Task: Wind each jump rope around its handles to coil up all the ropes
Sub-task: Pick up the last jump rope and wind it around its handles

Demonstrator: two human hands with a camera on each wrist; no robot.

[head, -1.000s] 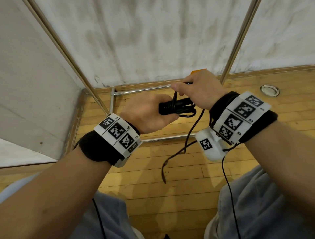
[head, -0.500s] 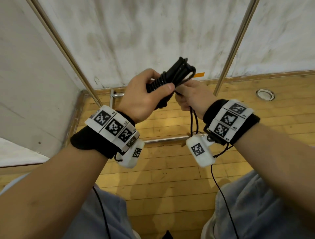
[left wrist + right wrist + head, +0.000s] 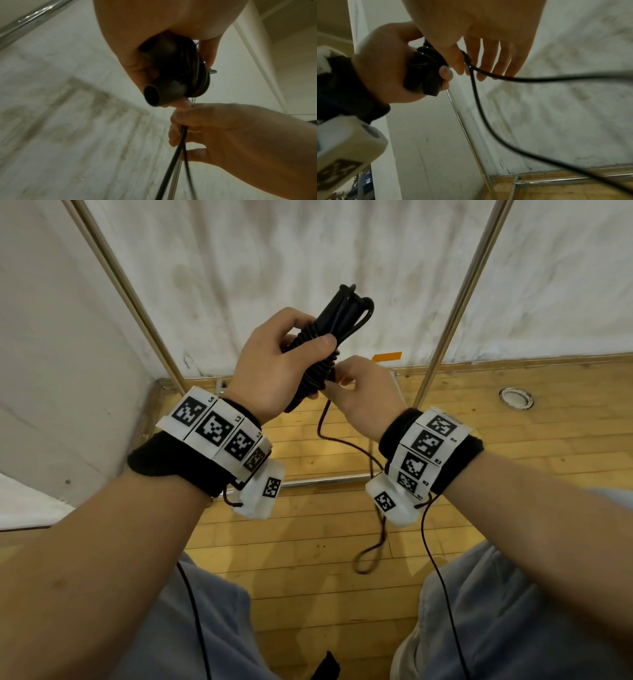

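Wooden floor (image 3: pixel 308 542) planks lie below, and a white wall (image 3: pixel 274 251) with shiny metal poles (image 3: pixel 455 313) stands behind the hands.

On the left side, the left hand (image 3: pixel 274 371) is up in the air in front of the wall. Its fingers (image 3: pixel 322 341) are curled tight round the two black handles (image 3: pixel 161 86) of the jump rope (image 3: pixel 329 350). The handles sit side by side, so they make one thick stick to wind on. Many turns of rope already sit round them. The thumb presses on the turns, most likely to stop them from slipping loose.

Just to the right, the right hand (image 3: pixel 363 395) is close under the bundle. Its thumb and fingers (image 3: pixel 176 135) pinch the loose part of the rope, right where it leaves the bundle. Holding it so close likely keeps the next turn tight.

From there the loose tail (image 3: pixel 373 542) hangs down past the right wrist toward the floor, in a small loop. Only that bit looks left to wind
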